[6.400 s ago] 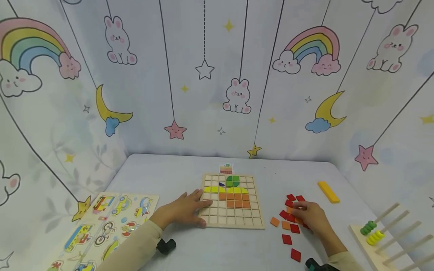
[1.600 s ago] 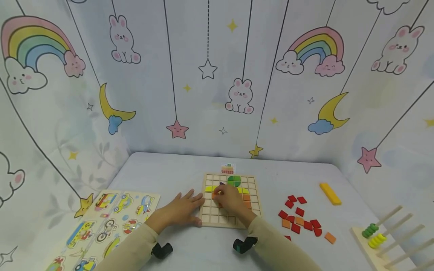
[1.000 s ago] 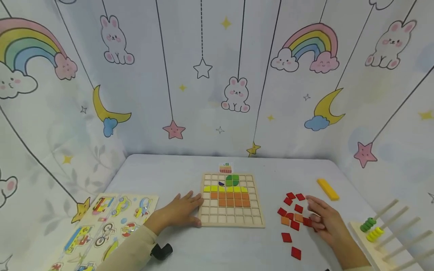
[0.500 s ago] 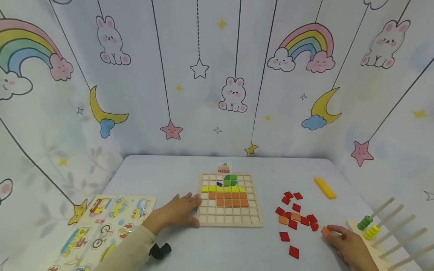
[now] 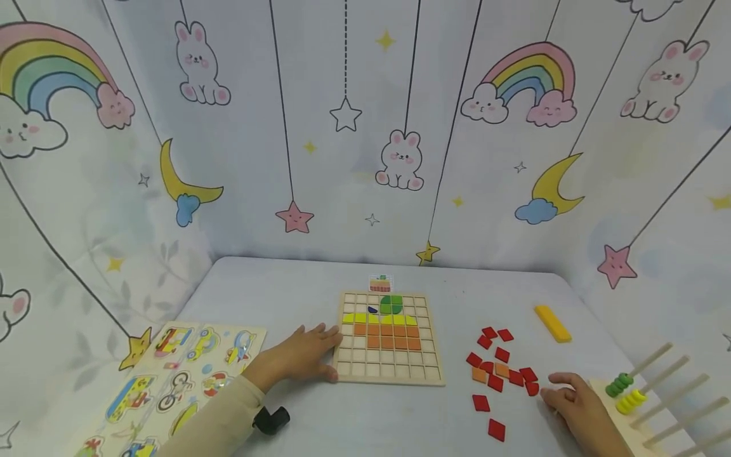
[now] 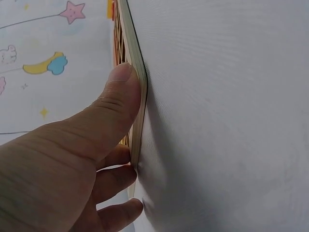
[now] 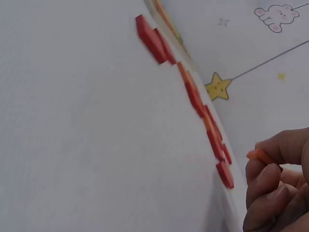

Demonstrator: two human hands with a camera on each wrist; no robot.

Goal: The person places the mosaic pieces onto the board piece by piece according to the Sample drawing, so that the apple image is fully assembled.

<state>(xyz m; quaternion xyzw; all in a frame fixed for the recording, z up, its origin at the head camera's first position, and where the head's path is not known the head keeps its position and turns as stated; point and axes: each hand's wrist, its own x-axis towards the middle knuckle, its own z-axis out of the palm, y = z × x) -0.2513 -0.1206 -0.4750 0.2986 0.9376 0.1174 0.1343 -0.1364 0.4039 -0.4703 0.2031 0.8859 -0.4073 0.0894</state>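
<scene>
A wooden grid board (image 5: 388,371) lies mid-table, holding green, dark blue, yellow and orange pieces; the orange tiles (image 5: 394,336) fill parts of two rows. My left hand (image 5: 302,358) rests against its left side. In the left wrist view the thumb (image 6: 120,92) lies along the board's edge (image 6: 138,116), with other fingertips touching lower down. Off to the right, my right hand (image 5: 579,406) pinches an orange tile (image 7: 260,155) between thumb and finger, seen in the right wrist view. Beside that hand, red tiles (image 5: 495,383) and orange tiles (image 5: 478,374) are scattered.
A small picture card (image 5: 381,283) lies behind the board. A yellow bar (image 5: 553,324) is at the right, near a pegged bead rack (image 5: 619,406). Picture puzzle boards (image 5: 183,371) occupy the left. Patterned cloth (image 5: 365,158) hangs behind the table.
More orange tiles sit in the board than in the oldest frame. My right hand has gone from the board back to the right and picked up a lone orange tile. The left hand stays at the board.
</scene>
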